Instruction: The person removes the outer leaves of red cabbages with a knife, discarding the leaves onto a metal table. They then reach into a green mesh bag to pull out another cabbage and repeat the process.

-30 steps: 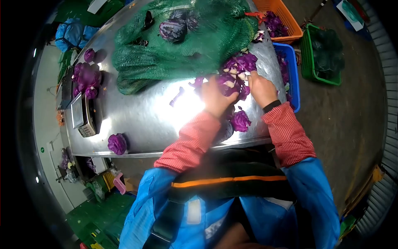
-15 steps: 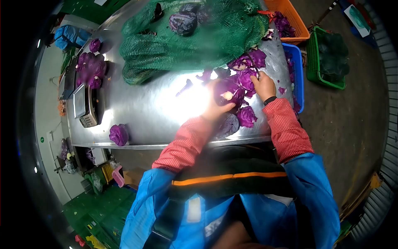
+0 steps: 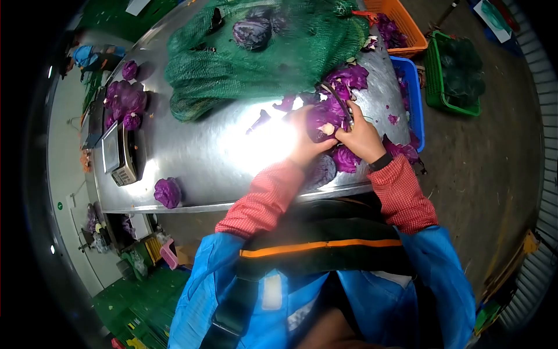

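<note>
Your left hand [image 3: 301,142] is gripping a purple cabbage [image 3: 315,121] from its left side, its fingers mostly lost in glare; your right hand [image 3: 361,136] is closed on a dark curved tool [image 3: 332,93], apparently a blade, though its edge cannot be verified. The cabbage sits between the two hands, over the near right part of the table [image 3: 215,186]; whether its underside bears on the metal cannot be told. For sound work at the pale spot [image 3: 327,129], your left grip should be firm, with the thumb clear of the tool's line: both thumbs stand close together, judged the main hazard. Short, shallow strokes would be safer than one long pull. As to pose, your forearms reach forward and converge; the right hand has its back upward and index finger extended along the tool, the left is cupped. Beside your left wrist lies a duller head [image 3: 322,173], with loose leaves [image 3: 347,160] next to it. Past the held cabbage, more leaves [image 3: 353,77] lie by the green net [image 3: 215,87]. Off the right edge stands a blue crate [image 3: 419,125]; farther out, an orange crate [image 3: 414,23].
</note>
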A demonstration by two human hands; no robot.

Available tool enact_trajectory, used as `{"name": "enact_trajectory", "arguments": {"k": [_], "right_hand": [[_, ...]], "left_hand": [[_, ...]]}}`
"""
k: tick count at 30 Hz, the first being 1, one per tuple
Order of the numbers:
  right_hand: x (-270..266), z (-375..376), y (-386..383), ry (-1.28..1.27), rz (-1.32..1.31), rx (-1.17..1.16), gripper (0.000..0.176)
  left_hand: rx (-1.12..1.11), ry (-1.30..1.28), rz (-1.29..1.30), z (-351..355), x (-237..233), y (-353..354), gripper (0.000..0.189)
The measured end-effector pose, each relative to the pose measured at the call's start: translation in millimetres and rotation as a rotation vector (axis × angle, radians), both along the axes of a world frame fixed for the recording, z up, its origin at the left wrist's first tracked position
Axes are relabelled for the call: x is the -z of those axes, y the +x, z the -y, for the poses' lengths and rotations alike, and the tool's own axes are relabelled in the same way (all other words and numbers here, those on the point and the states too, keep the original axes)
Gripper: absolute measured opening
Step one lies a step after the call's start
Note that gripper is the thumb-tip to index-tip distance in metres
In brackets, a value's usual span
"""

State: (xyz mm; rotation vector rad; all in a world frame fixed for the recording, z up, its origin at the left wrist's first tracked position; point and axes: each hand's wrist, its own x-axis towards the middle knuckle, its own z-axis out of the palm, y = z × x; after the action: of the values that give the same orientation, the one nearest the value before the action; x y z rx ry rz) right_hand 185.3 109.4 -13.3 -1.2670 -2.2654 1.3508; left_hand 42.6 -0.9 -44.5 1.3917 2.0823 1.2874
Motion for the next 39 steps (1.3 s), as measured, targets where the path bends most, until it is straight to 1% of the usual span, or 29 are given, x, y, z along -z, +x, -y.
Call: {"name": "enact_trajectory", "arguments": {"k": [2,3,6,7,10,11,12,14,16,17,18,19,20,21,22,23,24,26,27,28,30,31,32,34,35,36,37,38,39], "right_hand": [[-2,5,4,0.072,0.012,-0.022,0.072],[3,11,4,0.258,-0.064,-0.014,0.045],[13,18,0,0.474,0.024,0.023,0.026],[11,20,2,0.523,0.015,0.063,0.016],[36,9,16,0.373,-0.016,0.225,0.018],[61,0,21,0.301,-0.113,0.310,0.019],[59,-3,20,0.240,-0.104,0.335,0.020],[55,-1,17,0.183,-0.093,0.341,0.028],[15,13,4,0.052,-0.182,0.297,0.040],[3,18,0,-0.007,-0.026,0.192,0.051],[11,27,-5,0.142,-0.040,0.165,0.044],[29,28,-7,0.095,-0.069,0.178,0.040],[45,28,-9,0.050,-0.099,0.188,0.035],[41,31,-12,0.005,-0.171,0.217,0.027],[40,35,-18,0.102,-0.121,0.193,0.024],[35,37,-20,0.103,-0.127,0.169,0.024],[29,39,-22,0.102,-0.132,0.144,0.024],[28,39,-28,0.141,-0.072,0.171,0.026],[29,40,-29,0.159,-0.038,0.182,0.026],[35,33,-29,0.116,-0.046,0.235,0.027],[49,24,-27,0.213,-0.083,0.247,0.026],[45,20,-28,0.208,-0.048,0.265,0.026],[72,5,-22,0.129,-0.005,0.264,0.028],[72,-7,-16,0.203,-0.015,0.213,0.038],[75,-7,-18,0.200,-0.004,0.171,0.042],[69,-5,-20,0.192,0.010,0.137,0.046],[52,-4,-27,0.191,0.021,0.102,0.050],[33,3,-32,0.204,0.095,0.110,0.059],[5,8,-36,0.218,0.064,0.069,0.061]], "left_hand": [[-0.026,-0.010,0.004,3,6,-3,0.091],[-0.038,-0.012,0.008,1,5,-4,0.091],[-0.066,-0.028,0.133,0,-1,-4,0.092],[-0.067,-0.026,0.133,2,0,-6,0.093],[-0.080,-0.048,0.142,5,3,-12,0.095],[-0.082,-0.078,0.155,7,2,-13,0.096],[-0.083,-0.107,0.167,8,1,-15,0.097],[-0.055,0.002,0.384,10,2,-16,0.098],[-0.017,0.073,0.622,15,3,-17,0.099],[0.009,0.093,0.749,16,1,-19,0.099],[0.038,0.114,0.875,17,0,-22,0.100],[0.043,0.122,0.875,18,1,-24,0.095],[0.014,0.101,0.555,20,0,-25,0.094],[-0.019,0.081,0.234,21,-5,-27,0.093],[-0.052,0.061,-0.090,20,-11,-28,0.092],[-0.089,0.137,-0.138,14,-16,-23,0.080],[-0.088,0.091,-0.168,11,-15,-22,0.074],[-0.088,0.008,-0.228,-1,-10,-26,0.065],[-0.113,-0.034,-0.278,-4,-7,-27,0.052],[-0.142,-0.040,-0.250,-2,-6,-25,0.052],[-0.193,-0.044,-0.203,-2,-7,-26,0.051],[-0.165,-0.001,-0.163,2,-4,-29,0.052],[-0.172,0.005,-0.128,9,1,-32,0.053],[-0.187,0.041,-0.062,18,4,-40,0.055],[-0.133,0.055,0.033,24,6,-42,0.062],[-0.100,0.055,0.001,33,8,-43,0.063],[-0.066,0.062,-0.032,39,10,-45,0.065],[-0.036,0.069,-0.064,44,12,-45,0.067],[-0.057,-0.008,-0.006,48,10,-42,0.072]]}}
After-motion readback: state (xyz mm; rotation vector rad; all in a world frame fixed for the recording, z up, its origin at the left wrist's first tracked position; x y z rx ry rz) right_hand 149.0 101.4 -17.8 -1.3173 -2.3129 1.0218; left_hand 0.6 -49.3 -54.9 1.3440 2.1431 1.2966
